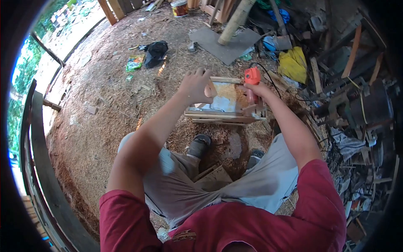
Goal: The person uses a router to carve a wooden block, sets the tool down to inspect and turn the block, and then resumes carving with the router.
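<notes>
My right hand (pixel 259 89) is wrapped around an orange-red corded power tool (pixel 252 76) at the right end of a low wooden workbench (pixel 222 115). The tool's exact kind is hard to make out. Over the left side of the bench, my left hand (pixel 195 87) is closed on a small pale piece of wood (pixel 211 89), its fingers curled over the near edge. Yellowish sawdust (pixel 232 91) covers part of the whitish bench top between the two hands. A dark power cord (pixel 268 73) runs from the tool toward the right.
Wood shavings cover the ground. Ahead lie a black bag (pixel 156 53), a green packet (pixel 134 62) and a grey board (pixel 210 42) under a leaning post (pixel 236 23). A yellow sack (pixel 293 65) and piled scrap are at right; a wooden railing (pixel 40 138) stands at left.
</notes>
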The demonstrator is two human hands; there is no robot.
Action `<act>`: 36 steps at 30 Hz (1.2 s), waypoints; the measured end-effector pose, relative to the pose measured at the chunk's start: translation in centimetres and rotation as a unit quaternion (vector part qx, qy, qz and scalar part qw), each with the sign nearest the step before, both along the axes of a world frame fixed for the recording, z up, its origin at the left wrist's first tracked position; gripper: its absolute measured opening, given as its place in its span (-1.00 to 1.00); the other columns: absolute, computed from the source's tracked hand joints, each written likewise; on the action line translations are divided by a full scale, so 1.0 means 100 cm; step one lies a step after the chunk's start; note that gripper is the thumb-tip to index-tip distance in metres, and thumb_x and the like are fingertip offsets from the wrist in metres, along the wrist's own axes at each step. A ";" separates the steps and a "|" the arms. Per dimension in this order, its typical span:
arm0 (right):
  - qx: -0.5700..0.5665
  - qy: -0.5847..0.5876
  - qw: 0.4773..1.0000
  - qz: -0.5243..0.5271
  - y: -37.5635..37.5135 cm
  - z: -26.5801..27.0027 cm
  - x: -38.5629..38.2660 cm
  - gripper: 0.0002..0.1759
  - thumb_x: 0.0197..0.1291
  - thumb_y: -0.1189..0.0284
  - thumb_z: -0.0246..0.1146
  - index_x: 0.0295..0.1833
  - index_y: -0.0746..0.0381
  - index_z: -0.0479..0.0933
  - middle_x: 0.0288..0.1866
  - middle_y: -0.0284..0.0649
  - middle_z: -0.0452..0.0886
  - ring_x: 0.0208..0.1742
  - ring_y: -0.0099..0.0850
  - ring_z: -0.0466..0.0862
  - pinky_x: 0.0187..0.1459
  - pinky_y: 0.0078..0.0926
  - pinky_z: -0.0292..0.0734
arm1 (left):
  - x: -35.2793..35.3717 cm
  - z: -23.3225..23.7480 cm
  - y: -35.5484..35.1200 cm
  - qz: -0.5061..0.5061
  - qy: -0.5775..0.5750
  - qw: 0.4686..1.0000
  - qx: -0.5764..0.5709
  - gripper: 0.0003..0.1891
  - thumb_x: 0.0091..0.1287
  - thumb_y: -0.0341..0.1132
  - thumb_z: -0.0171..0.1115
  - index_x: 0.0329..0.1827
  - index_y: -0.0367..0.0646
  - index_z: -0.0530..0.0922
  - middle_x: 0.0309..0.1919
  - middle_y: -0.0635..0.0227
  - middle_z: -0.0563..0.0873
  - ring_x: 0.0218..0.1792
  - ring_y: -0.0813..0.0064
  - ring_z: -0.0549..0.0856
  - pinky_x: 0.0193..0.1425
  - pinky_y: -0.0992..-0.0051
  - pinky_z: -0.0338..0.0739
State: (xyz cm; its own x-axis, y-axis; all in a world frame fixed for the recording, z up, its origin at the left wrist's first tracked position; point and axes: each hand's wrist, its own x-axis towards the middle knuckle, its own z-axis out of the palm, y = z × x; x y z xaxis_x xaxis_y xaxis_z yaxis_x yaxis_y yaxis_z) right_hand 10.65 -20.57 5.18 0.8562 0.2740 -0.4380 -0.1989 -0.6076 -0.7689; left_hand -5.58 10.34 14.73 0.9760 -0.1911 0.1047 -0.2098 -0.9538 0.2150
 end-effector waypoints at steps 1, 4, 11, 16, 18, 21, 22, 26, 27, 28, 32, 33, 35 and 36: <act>-0.016 0.019 1.000 0.011 0.000 0.004 0.000 -0.33 0.31 0.04 0.44 0.41 0.18 0.55 0.25 -0.17 0.71 0.22 -0.28 0.68 0.23 -0.15 0.54 | 0.000 0.001 -0.001 -0.002 0.003 1.000 0.010 0.05 -0.21 0.10 0.59 0.46 -0.06 0.40 0.25 0.05 0.55 0.28 -0.02 0.62 0.43 0.09 0.40; -0.003 0.016 1.000 0.013 -0.001 0.006 -0.004 -0.35 0.31 0.04 0.43 0.39 0.17 0.56 0.24 -0.17 0.72 0.19 -0.28 0.69 0.23 -0.16 0.54 | -0.001 0.001 -0.006 -0.008 0.010 1.000 0.016 0.06 -0.21 0.11 0.59 0.46 -0.06 0.40 0.24 0.05 0.56 0.28 -0.02 0.62 0.44 0.08 0.39; -0.002 0.015 1.000 -0.008 0.000 0.009 -0.007 -0.36 0.25 0.02 0.47 0.31 0.17 0.61 0.13 -0.20 0.75 0.07 -0.35 0.72 0.15 -0.24 0.58 | 0.000 -0.005 -0.010 -0.018 -0.008 0.999 0.026 0.07 -0.22 0.09 0.61 0.46 -0.09 0.40 0.19 0.07 0.58 0.19 0.02 0.68 0.38 0.16 0.45; -0.114 -0.113 0.987 0.001 0.002 0.021 -0.011 -0.25 0.08 -0.08 0.54 0.28 0.17 0.63 0.06 -0.13 0.78 0.03 -0.26 0.77 0.11 -0.21 0.63 | -0.001 0.001 -0.011 -0.014 0.012 1.000 0.026 0.04 -0.16 0.09 0.57 0.48 -0.03 0.38 0.23 0.06 0.56 0.28 0.00 0.64 0.44 0.07 0.40; -0.164 -0.154 0.974 0.006 0.003 0.021 -0.008 -0.20 0.02 -0.12 0.55 0.27 0.17 0.63 0.04 -0.09 0.79 0.04 -0.19 0.79 0.11 -0.20 0.64 | -0.001 0.003 -0.009 -0.012 0.015 1.000 0.021 0.03 -0.15 0.09 0.57 0.48 -0.02 0.38 0.21 0.06 0.56 0.27 -0.01 0.65 0.43 0.07 0.41; -0.191 -0.172 0.967 0.005 0.007 0.017 -0.008 -0.18 -0.03 -0.14 0.57 0.24 0.19 0.65 0.14 -0.02 0.77 0.12 -0.11 0.78 0.11 -0.17 0.68 | -0.002 0.003 -0.007 -0.010 0.018 1.000 0.016 0.02 -0.15 0.09 0.57 0.47 -0.02 0.38 0.20 0.07 0.57 0.25 -0.02 0.65 0.43 0.08 0.41; -0.185 -0.168 0.968 0.011 0.008 0.019 -0.013 -0.15 -0.03 -0.15 0.58 0.25 0.20 0.64 0.13 -0.01 0.77 0.12 -0.10 0.78 0.12 -0.17 0.68 | -0.003 0.003 -0.007 -0.009 0.020 1.000 0.017 0.02 -0.15 0.09 0.57 0.47 -0.02 0.38 0.19 0.07 0.57 0.25 -0.02 0.65 0.43 0.08 0.41; -0.195 -0.171 0.966 0.015 0.014 0.018 -0.020 -0.09 -0.05 -0.17 0.59 0.27 0.27 0.58 0.10 0.04 0.76 0.11 -0.08 0.78 0.11 -0.16 0.68 | -0.003 0.004 -0.007 -0.013 0.023 1.000 0.012 0.03 -0.16 0.07 0.57 0.47 -0.04 0.38 0.18 0.09 0.57 0.25 -0.02 0.65 0.42 0.09 0.41; -0.205 -0.174 0.963 0.011 0.017 0.021 -0.024 -0.08 -0.05 -0.17 0.59 0.26 0.29 0.57 0.09 0.05 0.76 0.10 -0.08 0.79 0.10 -0.15 0.69 | -0.003 0.005 -0.007 -0.012 0.024 1.000 0.012 0.03 -0.16 0.07 0.57 0.47 -0.04 0.38 0.18 0.09 0.58 0.25 -0.02 0.65 0.42 0.09 0.42; -0.197 -0.164 0.966 0.021 0.017 0.025 -0.028 0.00 -0.05 -0.20 0.58 0.33 0.28 0.50 0.16 0.06 0.71 0.15 -0.09 0.76 0.14 -0.15 0.66 | -0.003 0.005 -0.007 -0.012 0.026 1.000 0.012 0.03 -0.17 0.07 0.58 0.47 -0.05 0.38 0.17 0.09 0.58 0.25 -0.01 0.65 0.42 0.09 0.42; -0.166 -0.155 0.973 0.031 0.011 0.011 -0.023 0.13 -0.02 -0.21 0.58 0.50 0.27 0.34 0.35 0.08 0.59 0.27 -0.11 0.69 0.25 -0.15 0.60 | 0.000 -0.003 -0.006 -0.025 -0.004 1.000 0.002 0.02 -0.23 0.08 0.58 0.40 -0.10 0.43 0.12 0.08 0.60 0.14 0.01 0.69 0.35 0.14 0.47; -0.158 -0.161 0.974 0.026 0.013 0.013 -0.026 0.12 -0.01 -0.19 0.58 0.50 0.26 0.33 0.37 0.08 0.58 0.28 -0.12 0.69 0.26 -0.16 0.60 | 0.000 -0.004 -0.005 -0.027 -0.004 1.000 0.001 0.02 -0.23 0.08 0.59 0.40 -0.10 0.43 0.12 0.08 0.60 0.15 0.01 0.69 0.35 0.13 0.47; -0.147 -0.133 0.980 0.025 0.010 0.019 -0.029 0.04 0.03 -0.13 0.58 0.48 0.25 0.36 0.33 0.06 0.61 0.27 -0.14 0.70 0.25 -0.15 0.60 | 0.000 -0.005 -0.005 -0.031 -0.004 1.000 0.001 0.02 -0.22 0.08 0.59 0.40 -0.10 0.43 0.11 0.09 0.61 0.16 0.01 0.69 0.34 0.13 0.47; -0.140 -0.119 0.983 0.024 0.009 0.021 -0.031 0.00 0.05 -0.10 0.57 0.46 0.24 0.38 0.31 0.05 0.62 0.26 -0.14 0.70 0.25 -0.15 0.60 | -0.001 -0.005 -0.005 -0.031 -0.003 1.000 -0.003 0.02 -0.22 0.08 0.59 0.41 -0.10 0.42 0.11 0.08 0.61 0.17 0.01 0.69 0.35 0.12 0.47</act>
State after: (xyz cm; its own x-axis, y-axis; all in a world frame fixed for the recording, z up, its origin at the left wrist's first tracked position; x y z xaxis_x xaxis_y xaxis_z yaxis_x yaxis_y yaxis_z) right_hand 7.54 -19.67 7.31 0.9326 0.2130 -0.2913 -0.0004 -0.8066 -0.5911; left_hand -5.66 9.81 14.23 0.9616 -0.2509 0.1113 -0.2700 -0.9375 0.2194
